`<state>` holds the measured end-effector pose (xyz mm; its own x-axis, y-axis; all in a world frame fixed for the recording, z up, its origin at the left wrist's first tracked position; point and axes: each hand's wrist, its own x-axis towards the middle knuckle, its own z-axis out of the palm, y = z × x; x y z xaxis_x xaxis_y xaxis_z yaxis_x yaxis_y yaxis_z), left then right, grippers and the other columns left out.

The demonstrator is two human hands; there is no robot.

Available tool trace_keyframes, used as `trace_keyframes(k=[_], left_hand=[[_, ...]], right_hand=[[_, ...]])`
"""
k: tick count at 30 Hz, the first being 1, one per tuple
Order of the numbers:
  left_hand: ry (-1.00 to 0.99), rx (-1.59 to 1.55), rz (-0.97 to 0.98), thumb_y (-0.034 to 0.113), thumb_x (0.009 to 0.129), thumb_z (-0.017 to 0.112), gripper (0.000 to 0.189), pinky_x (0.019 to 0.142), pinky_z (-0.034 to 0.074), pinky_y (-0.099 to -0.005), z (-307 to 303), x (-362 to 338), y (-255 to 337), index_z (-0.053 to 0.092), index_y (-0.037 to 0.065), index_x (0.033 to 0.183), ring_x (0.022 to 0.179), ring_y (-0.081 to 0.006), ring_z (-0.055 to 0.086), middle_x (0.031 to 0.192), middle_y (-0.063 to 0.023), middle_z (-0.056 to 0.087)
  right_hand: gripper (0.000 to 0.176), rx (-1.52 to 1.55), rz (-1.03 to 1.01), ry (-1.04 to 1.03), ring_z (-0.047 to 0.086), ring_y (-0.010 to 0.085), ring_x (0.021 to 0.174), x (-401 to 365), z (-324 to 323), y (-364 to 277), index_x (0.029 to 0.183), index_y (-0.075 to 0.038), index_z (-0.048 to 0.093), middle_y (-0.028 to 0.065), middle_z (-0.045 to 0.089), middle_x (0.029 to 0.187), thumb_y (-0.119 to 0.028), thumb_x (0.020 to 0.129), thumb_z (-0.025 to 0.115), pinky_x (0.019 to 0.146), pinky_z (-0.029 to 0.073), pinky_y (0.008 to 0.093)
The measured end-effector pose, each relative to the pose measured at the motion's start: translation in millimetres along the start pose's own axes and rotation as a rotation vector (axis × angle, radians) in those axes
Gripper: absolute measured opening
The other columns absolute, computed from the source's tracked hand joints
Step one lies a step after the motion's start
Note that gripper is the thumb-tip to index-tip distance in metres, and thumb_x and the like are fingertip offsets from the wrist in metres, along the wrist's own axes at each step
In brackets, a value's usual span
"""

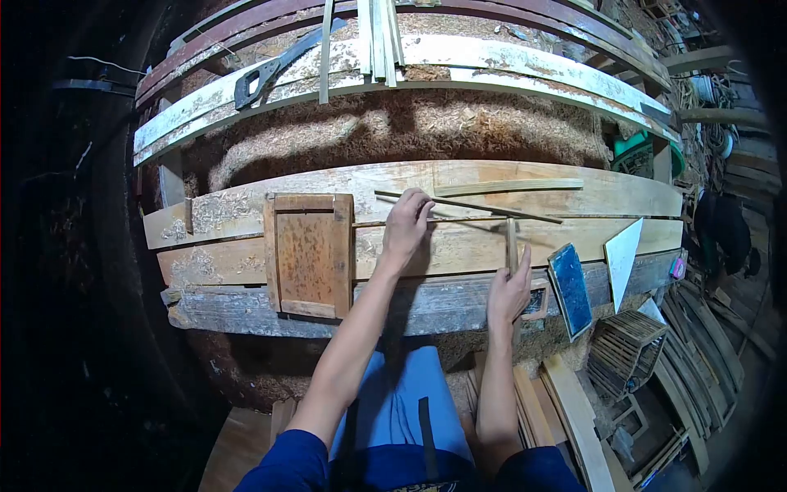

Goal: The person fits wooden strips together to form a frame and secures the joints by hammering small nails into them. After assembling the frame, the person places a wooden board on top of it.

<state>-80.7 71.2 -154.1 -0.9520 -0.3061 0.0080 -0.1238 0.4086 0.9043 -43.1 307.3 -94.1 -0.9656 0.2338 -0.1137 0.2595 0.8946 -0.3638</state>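
My left hand (405, 223) is over the middle of the wooden bench (459, 252), its fingers closed on a thin dark strip (492, 209) that slants down to the right. My right hand (510, 291) is nearer the bench's front, with fingers around a short wooden piece (512, 246) standing toward the strip's right part. Whether the piece touches the strip I cannot tell. Behind the strip lies a pale greenish slat (525, 186). A framed wooden panel (308, 256) rests to the left of my left hand.
A blue sharpening-like slab (570, 287) and a white triangular piece (623, 258) lie at the right. Across the shavings, a rear bench (525, 75) holds a handsaw (283, 66) and pale slats (377, 37). A slatted crate (627, 348) and boards (574, 418) stand below right.
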Motion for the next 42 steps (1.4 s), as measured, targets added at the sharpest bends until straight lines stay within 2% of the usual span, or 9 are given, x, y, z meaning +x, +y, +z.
trace_keyframes(k=[5, 9, 12, 14, 20, 28, 32, 34, 42], left_hand=[[0.027, 0.038, -0.203, 0.011, 0.095, 0.071, 0.013, 0.081, 0.055, -0.0428, 8.9, 3.3, 12.5, 0.071, -0.001, 0.100, 0.097, -0.0367, 0.070, 0.099, -0.0177, 0.072], [0.195, -0.067, -0.157, 0.010, 0.095, 0.071, 0.013, 0.083, 0.055, -0.0420, 9.4, -3.2, -5.5, 0.073, -0.001, 0.100, 0.099, -0.0347, 0.071, 0.106, -0.0164, 0.074], [0.253, -0.031, -0.117, 0.011, 0.093, 0.073, 0.013, 0.092, 0.053, -0.0425, -10.1, -2.8, -3.6, 0.075, 0.001, 0.100, 0.108, -0.0321, 0.070, 0.110, -0.0148, 0.075], [0.276, 0.428, 0.128, 0.013, 0.090, 0.076, 0.012, 0.100, 0.049, -0.0442, -25.2, 2.2, -2.5, 0.077, 0.004, 0.099, 0.116, -0.0310, 0.066, 0.109, -0.0127, 0.076], [0.119, 0.295, 0.084, 0.012, 0.087, 0.081, 0.013, 0.102, 0.049, -0.0433, -36.6, -0.3, -23.6, 0.080, 0.007, 0.099, 0.119, -0.0297, 0.064, 0.108, -0.0067, 0.077], [0.382, 0.211, -0.034, 0.008, 0.087, 0.082, 0.015, 0.090, 0.054, -0.0359, -34.6, -20.5, -12.0, 0.080, 0.004, 0.101, 0.117, -0.0235, 0.063, 0.102, -0.0074, 0.076], [0.435, 0.004, -0.089, 0.002, 0.091, 0.078, 0.012, 0.077, 0.055, -0.0313, -42.6, -24.7, -16.8, 0.078, 0.000, 0.102, 0.096, -0.0199, 0.069, 0.099, -0.0097, 0.075], [0.460, -0.023, -0.121, 0.003, 0.091, 0.077, 0.011, 0.080, 0.056, -0.0360, -40.2, -25.1, -22.2, 0.077, -0.001, 0.101, 0.089, -0.0266, 0.072, 0.097, -0.0140, 0.076], [0.477, -0.042, -0.146, 0.004, 0.095, 0.075, 0.013, 0.078, 0.057, -0.0288, -27.6, -16.4, -39.6, 0.078, -0.001, 0.106, 0.088, -0.0139, 0.072, 0.101, -0.0110, 0.077]], right_hand=[[0.065, 0.116, 0.127, -0.065, 0.056, 0.0482, 0.131, -26.7, -14.2, 5.3, 0.155, -0.006, 0.043, 0.0290, 0.057, 0.145, -0.007, 0.092, 0.058, 0.107, 0.045, 0.0521], [0.062, 0.196, 0.152, -0.025, 0.056, 0.0468, 0.132, -28.4, -12.9, -4.0, 0.153, -0.004, 0.047, 0.0291, 0.056, 0.146, -0.006, 0.092, 0.059, 0.107, 0.045, 0.0516], [0.053, 0.309, 0.197, -0.035, 0.063, 0.0444, 0.122, -9.3, 2.7, -22.0, 0.144, -0.001, 0.056, 0.0287, 0.062, 0.137, -0.011, 0.093, 0.064, 0.104, 0.048, 0.0499], [0.043, 0.517, 0.231, -0.128, 0.072, 0.0387, 0.103, 11.7, 4.5, -57.3, 0.133, -0.001, 0.065, 0.0255, 0.072, 0.116, -0.018, 0.093, 0.071, 0.094, 0.052, 0.0472], [0.035, 0.472, -0.002, -0.166, 0.071, 0.0359, 0.082, 66.2, 68.7, -78.3, 0.118, -0.003, 0.072, 0.0189, 0.074, 0.086, -0.025, 0.091, 0.077, 0.077, 0.051, 0.0457], [0.033, 0.479, 0.015, -0.200, 0.072, 0.0265, 0.082, 54.3, 62.2, -79.3, 0.117, -0.004, 0.073, 0.0134, 0.076, 0.089, -0.027, 0.094, 0.078, 0.077, 0.053, 0.0398], [0.035, 0.572, -0.007, -0.177, 0.071, 0.0222, 0.084, 45.6, 52.1, -72.8, 0.121, 0.000, 0.071, 0.0137, 0.076, 0.095, -0.027, 0.099, 0.074, 0.079, 0.054, 0.0369], [0.036, 0.544, -0.004, -0.195, 0.070, 0.0216, 0.085, 37.1, 47.8, -71.6, 0.122, 0.001, 0.070, 0.0143, 0.076, 0.095, -0.026, 0.099, 0.073, 0.079, 0.053, 0.0366], [0.033, 0.609, 0.036, -0.299, 0.067, 0.0192, 0.082, -6.2, 48.1, -84.5, 0.123, 0.003, 0.071, 0.0137, 0.075, 0.093, -0.021, 0.100, 0.072, 0.077, 0.053, 0.0352]])
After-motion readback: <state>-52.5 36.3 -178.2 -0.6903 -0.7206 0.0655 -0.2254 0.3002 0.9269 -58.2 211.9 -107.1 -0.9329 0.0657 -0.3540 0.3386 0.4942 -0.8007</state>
